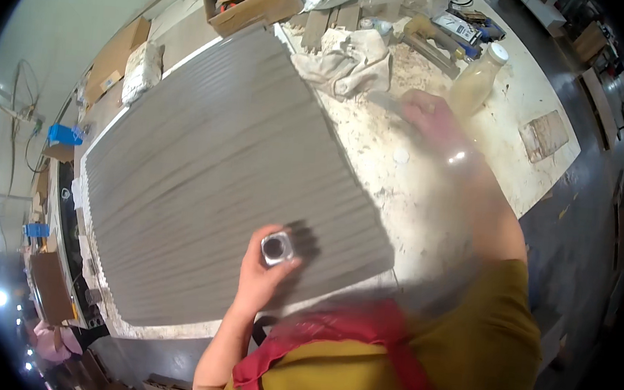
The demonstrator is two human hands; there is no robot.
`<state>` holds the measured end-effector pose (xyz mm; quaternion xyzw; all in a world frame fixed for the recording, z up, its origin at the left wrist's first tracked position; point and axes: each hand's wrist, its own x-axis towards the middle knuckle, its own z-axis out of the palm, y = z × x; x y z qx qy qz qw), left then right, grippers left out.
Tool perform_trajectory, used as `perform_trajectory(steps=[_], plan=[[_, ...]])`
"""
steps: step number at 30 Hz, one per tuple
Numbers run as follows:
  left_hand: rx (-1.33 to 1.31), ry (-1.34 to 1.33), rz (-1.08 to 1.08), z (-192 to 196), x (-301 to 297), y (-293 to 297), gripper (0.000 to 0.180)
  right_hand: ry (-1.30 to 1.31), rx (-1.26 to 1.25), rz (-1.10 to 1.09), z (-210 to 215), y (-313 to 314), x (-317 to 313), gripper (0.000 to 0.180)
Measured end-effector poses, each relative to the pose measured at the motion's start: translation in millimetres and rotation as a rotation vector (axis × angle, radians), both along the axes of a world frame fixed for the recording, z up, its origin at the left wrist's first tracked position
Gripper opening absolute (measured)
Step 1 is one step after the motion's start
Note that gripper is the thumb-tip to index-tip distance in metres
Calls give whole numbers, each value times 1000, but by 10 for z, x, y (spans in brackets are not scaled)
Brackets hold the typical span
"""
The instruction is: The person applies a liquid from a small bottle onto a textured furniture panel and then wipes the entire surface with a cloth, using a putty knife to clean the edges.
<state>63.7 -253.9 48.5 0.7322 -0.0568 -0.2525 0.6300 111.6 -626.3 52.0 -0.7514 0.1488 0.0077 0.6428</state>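
My left hand (260,272) is wrapped around a small square pale jar (277,248) with a dark round opening facing up. It is held over the near part of a large grey-brown ribbed panel (220,151) on the table. My right hand (432,116) is over the table's right side, fingers closed on a pale, flat, blade-like tool (387,103); blur hides its exact kind. Close to that tool lies a crumpled off-white rag (348,62). A translucent bottle with a white cap (475,83) stands just right of my right hand.
A cardboard box of odds and ends (253,7) sits at the far edge. Tubes and tools (464,35) lie at the far right. A stained block (544,136) rests near the right corner. Along the left side are a white plastic-wrapped bundle (143,72) and cardboard (117,59).
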Motion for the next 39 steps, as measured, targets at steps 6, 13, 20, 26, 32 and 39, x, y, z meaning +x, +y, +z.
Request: perform_trajectory(steps=[6,13,20,26,32,39], plan=[[-30,-37,3,-27,-130,84,61,-312,-427,359,437,550,-631,20],[-25,-179,-167,-108,-311,206,53,-408,-585,597,893,1415,-1154,20],[-33,-334,-241,-87,-447,298,52,-413,-951,809,990,1851,-1333,19],[132,-582,-275,1,-496,298,50,-643,-859,745,654,1963,-1360,13],[251,-647,-290,-16,-485,275,47,-245,-1350,835,882,2202,-1377,8],[226,-556,-331,-66,-480,227,47,-142,-778,675,797,1917,-1290,16]])
